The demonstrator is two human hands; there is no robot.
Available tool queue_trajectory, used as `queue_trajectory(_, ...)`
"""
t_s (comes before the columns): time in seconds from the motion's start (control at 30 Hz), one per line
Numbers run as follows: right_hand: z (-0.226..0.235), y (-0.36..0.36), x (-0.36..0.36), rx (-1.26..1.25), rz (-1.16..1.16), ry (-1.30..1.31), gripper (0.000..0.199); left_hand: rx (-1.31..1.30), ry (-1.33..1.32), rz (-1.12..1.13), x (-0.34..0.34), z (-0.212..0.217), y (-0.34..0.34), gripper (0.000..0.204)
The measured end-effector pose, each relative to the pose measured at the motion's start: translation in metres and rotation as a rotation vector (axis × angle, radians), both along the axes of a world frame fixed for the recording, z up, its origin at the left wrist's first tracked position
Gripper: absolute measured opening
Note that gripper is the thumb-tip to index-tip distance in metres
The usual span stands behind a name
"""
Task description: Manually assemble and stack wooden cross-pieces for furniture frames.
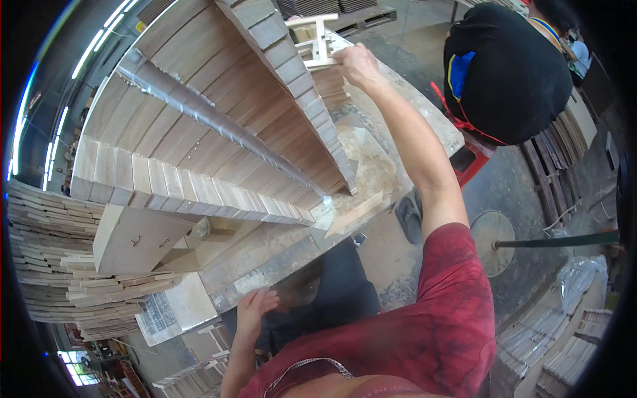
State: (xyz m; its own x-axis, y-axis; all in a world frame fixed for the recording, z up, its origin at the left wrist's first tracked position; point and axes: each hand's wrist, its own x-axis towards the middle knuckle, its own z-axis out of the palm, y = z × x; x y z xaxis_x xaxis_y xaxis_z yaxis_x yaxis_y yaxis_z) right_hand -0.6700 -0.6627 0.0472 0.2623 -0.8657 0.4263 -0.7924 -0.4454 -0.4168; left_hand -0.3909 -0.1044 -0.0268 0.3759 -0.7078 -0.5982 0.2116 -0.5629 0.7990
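Observation:
My right hand (pixel 359 66) reaches out to the far side of the workbench (pixel 292 255). Its fingers are closed on the near end of a small pale wooden frame (pixel 321 41) with crossbars. Below that frame sits a pile of thin wooden pieces (pixel 330 86). My left hand (pixel 257 306) is held low in front of my body, near the bench's front edge, fingers loosely stretched with nothing in them. Tall stacks of wooden pieces (pixel 229 86) rise over the bench's left part, with a long grey strip (pixel 219 118) running along between them.
A pale wooden box (pixel 136 240) stands left under the stacks, beside piled slats (pixel 56 265). Sawdust and a loose wood strip (pixel 355 214) lie on the bench. A person in black (pixel 507 73) sits beyond it to the right. A green pole (pixel 557 240) rises from a round base.

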Motion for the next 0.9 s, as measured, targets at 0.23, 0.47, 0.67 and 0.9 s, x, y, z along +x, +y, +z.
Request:
queue_trajectory(0.23, 0.011, 0.185, -0.17, -0.128, -0.082, 0.218, 0.015, -0.745, -0.766, -0.841, -0.118, 0.05, -0.103, 0.03)
queue_trajectory(0.47, 0.062, 0.415, -0.209, 0.302, 0.216, 0.299, 0.025, -0.944, -0.76, -0.873, -0.256, 0.09, -0.161, 0.045)
queue_trajectory(0.67, 0.041, 0.45, -0.165, 0.235, 0.346, 0.226, 0.032, -0.544, -0.179, -0.918, -0.245, 0.049, -0.128, 0.033)
queue_trajectory(0.9, -0.039, 0.332, -0.211, 0.126, -0.106, -0.181, 0.028, -0.418, 0.063, -0.701, -0.159, 0.055, -0.087, 0.032)
